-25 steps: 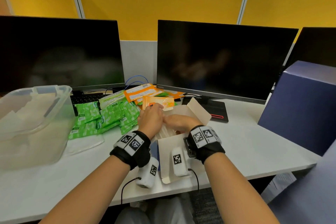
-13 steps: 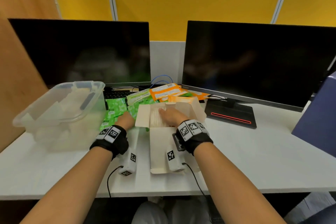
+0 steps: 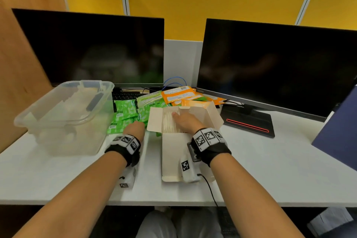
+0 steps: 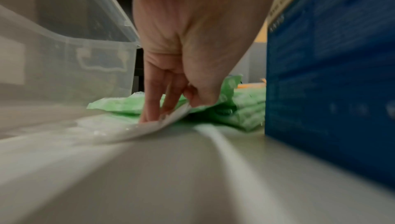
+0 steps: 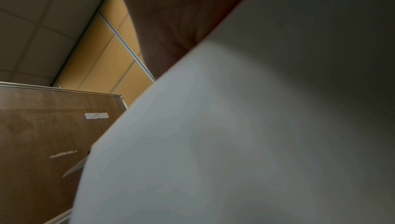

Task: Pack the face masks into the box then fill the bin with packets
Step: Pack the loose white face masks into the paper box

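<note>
An open cardboard box (image 3: 212, 116) lies at the desk's middle, its blue outer side (image 4: 331, 92) close by in the left wrist view. Inside is a white stack of face masks (image 3: 169, 123), and my right hand (image 3: 185, 120) lies flat on it with straight fingers. My left hand (image 3: 135, 128) is left of the box and pinches the edge of a clear plastic wrapper (image 4: 128, 129) between thumb and fingers (image 4: 149, 102), lifting it off the desk. Green packets (image 3: 124, 110) and orange packets (image 3: 177, 94) are piled behind. The clear bin (image 3: 73, 141) stands at the left.
Two dark monitors (image 3: 92, 50) stand at the back, the right one on a black base with a red line (image 3: 249, 123). A dark blue box (image 3: 340, 131) is at the right edge and a wooden partition (image 3: 17, 83) at the left. A keyboard lies behind the bin.
My left hand left the box and moved left onto the plastic wrapper beside the green packets. My right hand stayed on the masks. The head view swung left.
</note>
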`<state>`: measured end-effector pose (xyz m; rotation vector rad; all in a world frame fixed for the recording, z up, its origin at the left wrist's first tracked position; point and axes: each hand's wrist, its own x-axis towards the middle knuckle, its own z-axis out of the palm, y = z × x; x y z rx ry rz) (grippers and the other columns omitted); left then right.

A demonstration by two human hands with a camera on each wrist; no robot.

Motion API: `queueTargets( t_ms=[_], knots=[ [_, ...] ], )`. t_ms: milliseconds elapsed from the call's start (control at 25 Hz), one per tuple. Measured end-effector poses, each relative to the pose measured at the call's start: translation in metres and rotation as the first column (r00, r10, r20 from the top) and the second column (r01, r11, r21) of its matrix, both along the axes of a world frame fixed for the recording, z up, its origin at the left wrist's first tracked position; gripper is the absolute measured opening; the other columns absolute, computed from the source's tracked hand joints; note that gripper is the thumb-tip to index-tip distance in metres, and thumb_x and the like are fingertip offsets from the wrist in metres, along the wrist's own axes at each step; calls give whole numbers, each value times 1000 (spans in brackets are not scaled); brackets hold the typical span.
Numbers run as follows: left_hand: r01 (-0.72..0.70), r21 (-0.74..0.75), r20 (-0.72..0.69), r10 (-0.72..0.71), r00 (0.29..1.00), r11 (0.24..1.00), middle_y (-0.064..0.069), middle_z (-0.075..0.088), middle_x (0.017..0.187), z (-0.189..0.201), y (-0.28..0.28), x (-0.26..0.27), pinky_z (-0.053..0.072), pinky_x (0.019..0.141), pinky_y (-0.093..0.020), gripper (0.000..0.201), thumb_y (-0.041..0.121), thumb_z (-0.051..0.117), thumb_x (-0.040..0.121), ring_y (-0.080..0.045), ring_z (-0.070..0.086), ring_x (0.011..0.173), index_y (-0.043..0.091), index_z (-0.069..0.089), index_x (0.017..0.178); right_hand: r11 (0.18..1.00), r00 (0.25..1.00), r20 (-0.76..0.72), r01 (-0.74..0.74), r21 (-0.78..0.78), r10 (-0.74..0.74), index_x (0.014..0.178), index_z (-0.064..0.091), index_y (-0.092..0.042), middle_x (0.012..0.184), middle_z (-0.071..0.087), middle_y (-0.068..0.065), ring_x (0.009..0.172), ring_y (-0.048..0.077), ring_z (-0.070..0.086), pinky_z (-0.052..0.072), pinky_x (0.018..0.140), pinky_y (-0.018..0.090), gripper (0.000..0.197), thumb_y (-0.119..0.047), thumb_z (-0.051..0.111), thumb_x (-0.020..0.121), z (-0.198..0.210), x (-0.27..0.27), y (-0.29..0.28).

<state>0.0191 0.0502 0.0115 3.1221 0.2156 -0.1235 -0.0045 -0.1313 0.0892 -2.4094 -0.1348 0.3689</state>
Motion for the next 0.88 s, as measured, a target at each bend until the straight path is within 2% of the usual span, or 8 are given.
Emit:
queueTargets(
  t_ms=[120,240,360,480,600,720,800,880],
  knots=[
    [39,-261,221,20,975,965,-22,63,100,28,5,1,43,71,-38,19,8,44,94,-37,62,92,-3,55,104,999,999,-9,34,34,-34,149,29,-9,152,34,13,137,29,36,25,112,37,56,-42,21,104,-1,2,-1],
    [185,-495,557,147,817,849,-14,48,72,67,-5,-7,30,53,-34,10,7,38,96,-27,44,64,0,45,93,973,992,-30,129,193,-126,144,37,-11,145,43,12,130,29,45,33,106,37,59,-48,18,102,-1,7,-2],
    [439,-586,764,284,580,681,-1,34,62,115,-25,-17,24,47,-25,15,12,35,99,-15,30,53,9,34,84,780,948,-164,319,539,-274,134,49,-14,128,58,10,113,26,57,44,100,40,62,-56,21,99,0,7,-7],
    [579,-637,771,403,494,509,3,35,61,138,-44,-18,28,48,-18,17,9,38,96,-10,30,52,16,34,82,536,921,-273,384,752,-278,124,56,-15,109,64,11,96,26,62,50,82,37,69,-68,25,93,4,5,-17],
    [599,-687,725,444,526,412,5,44,66,132,-65,-20,32,51,-16,17,2,36,95,-9,38,55,15,43,86,353,936,-307,350,868,-172,127,51,-20,115,65,12,100,27,63,47,86,39,75,-78,29,84,5,2,-25],
    [497,-737,667,371,646,458,1,52,78,117,-82,-17,35,56,-8,25,-4,34,93,-3,43,63,11,54,88,209,945,-268,304,929,-187,131,50,-21,119,67,7,103,25,66,57,75,36,57,-60,49,89,2,1,-29],
    [398,-819,545,343,765,413,-5,55,93,109,-89,-11,39,61,-14,23,-3,40,91,-9,49,72,10,52,105,83,924,-305,330,940,-230,131,50,-18,115,69,10,102,26,68,58,81,41,44,-40,56,93,-1,1,-32],
    [299,-869,397,197,896,394,-9,51,117,97,-93,-6,47,74,-18,50,8,57,89,-18,55,95,9,33,133,19,921,-329,340,940,-207,128,50,-14,111,69,12,100,27,67,56,84,43,33,-26,54,97,-1,4,-34]
  ],
)
